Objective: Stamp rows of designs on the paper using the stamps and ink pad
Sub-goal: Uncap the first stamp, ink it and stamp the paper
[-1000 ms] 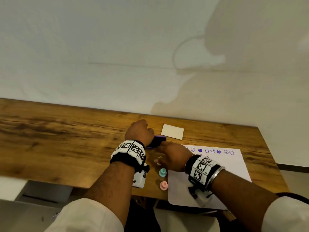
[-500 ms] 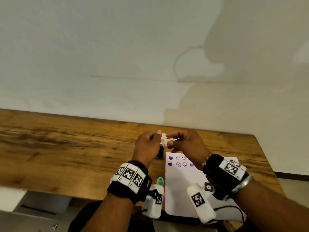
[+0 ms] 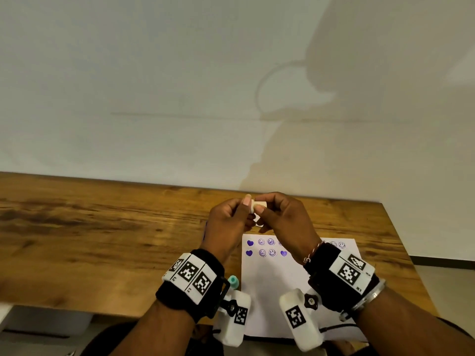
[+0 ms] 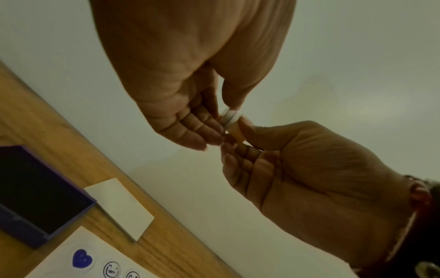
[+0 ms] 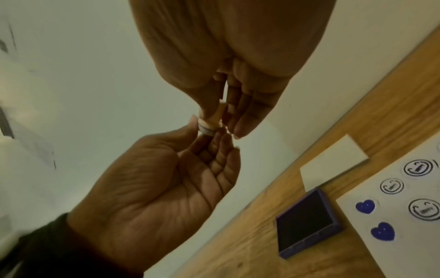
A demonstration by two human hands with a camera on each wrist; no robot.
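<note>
A small cream stamp (image 3: 257,205) with a white rim (image 4: 230,118) is held in the air above the table's far side. My left hand (image 3: 243,214) pinches its white end between thumb and fingers. My right hand (image 3: 266,215) pinches its narrower body (image 5: 212,120). Below lies the white paper (image 3: 282,291) with two rows of purple hearts and smiley faces (image 3: 262,247). The purple ink pad (image 5: 307,223) sits open on the wood left of the paper, also seen in the left wrist view (image 4: 35,197). In the head view my hands hide it.
A white card-like lid (image 4: 119,206) lies behind the ink pad near the wall. A teal stamp (image 3: 233,281) stands left of the paper by my left wrist. The wooden table (image 3: 102,240) runs far to the left; its right edge is close to the paper.
Both hands have risen from the ink pad area on the table and come together in the air, holding the cream stamp between them. The head view has shifted.
</note>
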